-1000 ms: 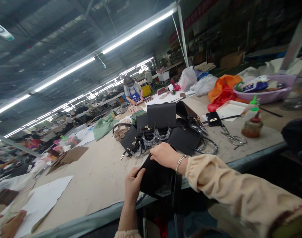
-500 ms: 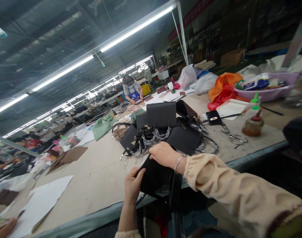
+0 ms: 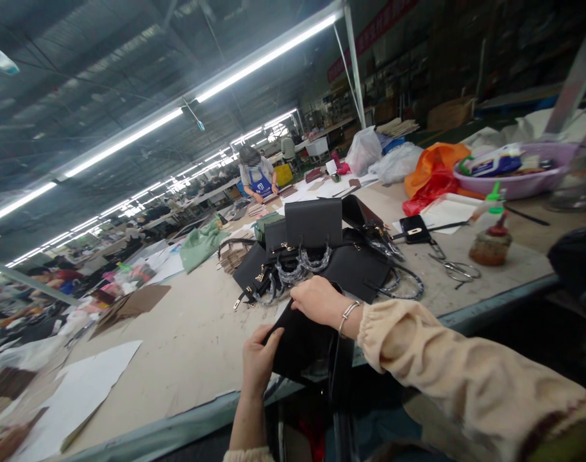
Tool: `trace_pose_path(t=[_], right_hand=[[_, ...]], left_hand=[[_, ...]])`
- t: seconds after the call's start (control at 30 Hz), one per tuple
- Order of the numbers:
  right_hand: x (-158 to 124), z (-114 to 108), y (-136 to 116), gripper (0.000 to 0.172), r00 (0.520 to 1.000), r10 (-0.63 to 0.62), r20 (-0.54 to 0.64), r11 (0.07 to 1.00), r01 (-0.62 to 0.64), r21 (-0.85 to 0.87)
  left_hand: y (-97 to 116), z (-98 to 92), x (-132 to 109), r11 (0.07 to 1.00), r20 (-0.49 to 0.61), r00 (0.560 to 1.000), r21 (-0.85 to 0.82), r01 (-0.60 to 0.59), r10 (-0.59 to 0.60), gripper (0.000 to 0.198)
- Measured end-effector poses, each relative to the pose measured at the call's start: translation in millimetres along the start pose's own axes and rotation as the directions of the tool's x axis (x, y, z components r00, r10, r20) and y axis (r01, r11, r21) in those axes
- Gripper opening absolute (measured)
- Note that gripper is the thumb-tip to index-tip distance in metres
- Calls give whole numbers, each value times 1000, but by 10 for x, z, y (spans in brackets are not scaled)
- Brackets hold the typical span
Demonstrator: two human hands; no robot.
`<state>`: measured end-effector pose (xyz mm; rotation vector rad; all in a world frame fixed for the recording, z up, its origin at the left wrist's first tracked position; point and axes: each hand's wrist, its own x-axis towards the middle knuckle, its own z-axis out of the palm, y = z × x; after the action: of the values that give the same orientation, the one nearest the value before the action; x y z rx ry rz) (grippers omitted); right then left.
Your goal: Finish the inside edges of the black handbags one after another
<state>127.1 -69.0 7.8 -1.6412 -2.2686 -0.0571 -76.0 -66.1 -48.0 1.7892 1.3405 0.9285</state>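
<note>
At the table's front edge a black handbag (image 3: 300,350) is held between my two hands, dark and partly hidden by them. My left hand (image 3: 260,356) is closed on its left edge, thumb on top. With fingers curled over the upper edge, my right hand (image 3: 317,301) grips the same bag; its fingertips are partly hidden. Just beyond lies a pile of black handbags (image 3: 313,221) with gold clasps. Clear wrapping covers their looped handles (image 3: 316,258).
To the right lie scissors (image 3: 459,268), a phone (image 3: 415,228), a jar of brown liquid (image 3: 491,246) and a purple basin (image 3: 524,183). White paper (image 3: 95,385) and brown sheets (image 3: 129,308) lie left. A co-worker (image 3: 258,176) stands across the table. Another person's hand (image 3: 9,443) shows at lower left.
My hands and the held bag stay almost in place. At the lower left, the other person's hand has shifted slightly down.
</note>
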Motion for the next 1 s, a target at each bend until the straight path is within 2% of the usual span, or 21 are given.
trace_pose_path(t=[0.37, 0.5, 0.67, 1.0], right_hand=[[-28, -9, -9, 23, 1000, 0, -5, 1000, 0, -25], [-34, -2, -11, 22, 1000, -4, -12, 1000, 4, -25], [-32, 5, -12, 22, 1000, 0, -8, 1000, 0, -23], [-50, -9, -8, 18, 1000, 22, -22, 1000, -22, -4]], left_hand=[[6, 10, -38, 998, -60, 998, 59, -14, 18, 29], [33, 30, -66, 996, -82, 994, 51, -72, 76, 28], [72, 38, -81, 990, -84, 986, 31, -141, 143, 26], [24, 11, -47, 982, -63, 984, 100, -161, 168, 25]])
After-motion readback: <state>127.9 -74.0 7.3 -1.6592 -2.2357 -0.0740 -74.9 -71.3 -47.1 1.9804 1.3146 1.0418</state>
